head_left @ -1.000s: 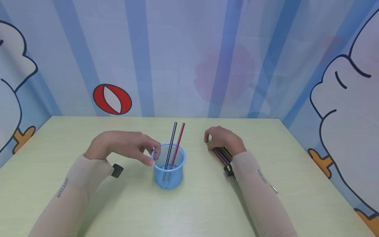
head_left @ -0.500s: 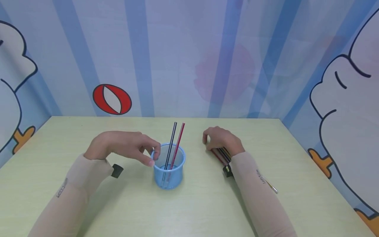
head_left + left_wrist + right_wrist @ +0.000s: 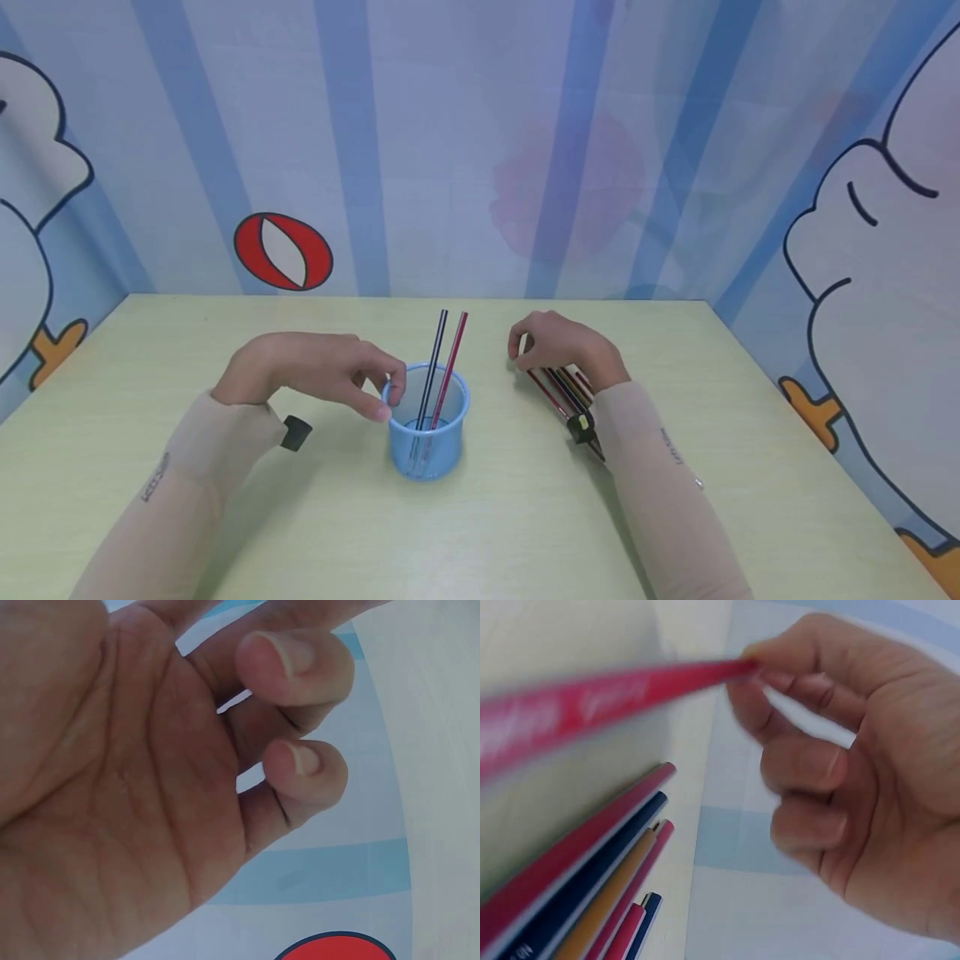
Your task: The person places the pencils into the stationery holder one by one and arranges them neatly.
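My left hand grips the rim of a light blue cup, thumb outside and fingertips over the edge. In the cup lean a dark striped pencil and a red pencil. Off to the cup's right, my right hand pinches the end of another red pencil between thumb and fingertip. That pencil is raised and slants back toward the wrist. Below it lie several red, dark blue and yellow-brown pencils side by side on the table. The left wrist view shows the palm but not the cup.
The pale wooden table ends at a striped blue backdrop. Black wrist cameras are strapped at the left cuff and right cuff. A thin silvery tip peeks out beside the right sleeve.
My right hand has risen slightly and shifted left, and the pinched red pencil has come apart from the others. The left hand and cup stay put.
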`<state>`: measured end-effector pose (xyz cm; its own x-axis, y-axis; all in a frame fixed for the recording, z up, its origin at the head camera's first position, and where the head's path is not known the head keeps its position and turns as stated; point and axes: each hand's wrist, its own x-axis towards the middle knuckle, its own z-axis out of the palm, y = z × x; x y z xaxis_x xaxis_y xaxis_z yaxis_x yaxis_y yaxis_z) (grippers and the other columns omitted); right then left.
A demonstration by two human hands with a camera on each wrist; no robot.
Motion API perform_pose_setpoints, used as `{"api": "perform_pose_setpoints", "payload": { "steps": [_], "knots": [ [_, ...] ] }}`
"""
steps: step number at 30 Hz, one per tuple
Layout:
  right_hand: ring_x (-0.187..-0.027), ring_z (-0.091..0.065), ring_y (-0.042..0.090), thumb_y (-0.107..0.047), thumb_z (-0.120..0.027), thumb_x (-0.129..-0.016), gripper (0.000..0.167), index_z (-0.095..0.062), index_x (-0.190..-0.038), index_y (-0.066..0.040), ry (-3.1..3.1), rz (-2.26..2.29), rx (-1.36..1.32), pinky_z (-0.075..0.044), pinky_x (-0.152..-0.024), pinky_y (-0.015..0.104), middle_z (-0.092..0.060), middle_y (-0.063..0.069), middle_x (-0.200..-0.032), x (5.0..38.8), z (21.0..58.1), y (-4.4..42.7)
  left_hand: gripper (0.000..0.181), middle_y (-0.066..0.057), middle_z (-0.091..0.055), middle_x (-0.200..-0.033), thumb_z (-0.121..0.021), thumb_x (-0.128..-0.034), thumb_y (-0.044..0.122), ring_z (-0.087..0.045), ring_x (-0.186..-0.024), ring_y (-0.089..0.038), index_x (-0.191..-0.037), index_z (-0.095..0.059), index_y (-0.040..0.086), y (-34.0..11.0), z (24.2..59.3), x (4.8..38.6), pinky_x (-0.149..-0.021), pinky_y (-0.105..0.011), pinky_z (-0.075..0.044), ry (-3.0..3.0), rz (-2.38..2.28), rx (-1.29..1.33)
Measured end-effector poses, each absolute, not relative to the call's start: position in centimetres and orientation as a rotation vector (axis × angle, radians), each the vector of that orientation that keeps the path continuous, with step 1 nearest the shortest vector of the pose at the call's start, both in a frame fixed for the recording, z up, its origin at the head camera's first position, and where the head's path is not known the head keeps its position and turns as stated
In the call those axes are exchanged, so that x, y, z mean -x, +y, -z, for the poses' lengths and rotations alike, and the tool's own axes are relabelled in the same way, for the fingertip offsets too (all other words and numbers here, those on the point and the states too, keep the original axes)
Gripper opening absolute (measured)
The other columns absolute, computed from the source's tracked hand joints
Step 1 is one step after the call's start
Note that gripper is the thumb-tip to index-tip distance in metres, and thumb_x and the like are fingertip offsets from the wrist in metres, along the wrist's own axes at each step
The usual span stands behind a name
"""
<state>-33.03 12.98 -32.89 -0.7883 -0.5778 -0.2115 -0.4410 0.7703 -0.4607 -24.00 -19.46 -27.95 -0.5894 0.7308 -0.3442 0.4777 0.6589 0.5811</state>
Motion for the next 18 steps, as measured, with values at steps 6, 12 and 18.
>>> {"api": "perform_pose_setpoints", "payload": {
  "steps": [6, 12, 18],
  "knots": [
    [-0.069, -0.055, 0.018, -0.012, -0.062, -0.092, 0.017, -0.07, -0.107, -0.008, 2.546, 0.724, 0.899, -0.045, -0.063, 0.03, -0.069, 0.009, -0.09, 33.1, 32.3, 13.3, 0.013, 0.008, -0.068, -0.11, -0.072, -0.0931, 0.031, -0.062, -0.1, -0.018, -0.099, -0.062, 0.025, -19.4, 27.8, 24.0, -0.079, -0.037, -0.048, 2.302, -0.589, -0.945],
    [-0.066, -0.05, 0.017, -0.013, -0.063, -0.093, 0.012, -0.069, -0.104, -0.014, 2.508, 0.904, 0.927, -0.043, -0.062, 0.033, -0.067, 0.016, -0.088, 32.7, 31.4, 13.5, 0.012, 0.005, -0.069, -0.112, -0.072, -0.0933, 0.031, -0.063, -0.101, -0.017, -0.098, -0.062, 0.026, -19.5, 27.9, 24.0, -0.08, -0.037, -0.048, 2.306, -0.587, -0.944],
    [-0.079, -0.055, 0.025, -0.017, -0.066, -0.094, 0.014, -0.066, -0.108, -0.013, 2.436, 1.14, 0.933, -0.047, -0.071, 0.04, -0.065, 0.013, -0.092, 32.6, 30.7, 13.8, 0.012, 0.008, -0.068, -0.108, -0.071, -0.0935, 0.03, -0.063, -0.101, -0.016, -0.098, -0.062, 0.025, -19.5, 27.8, 24.0, -0.081, -0.037, -0.048, 2.3, -0.592, -0.95]
  ]
}}
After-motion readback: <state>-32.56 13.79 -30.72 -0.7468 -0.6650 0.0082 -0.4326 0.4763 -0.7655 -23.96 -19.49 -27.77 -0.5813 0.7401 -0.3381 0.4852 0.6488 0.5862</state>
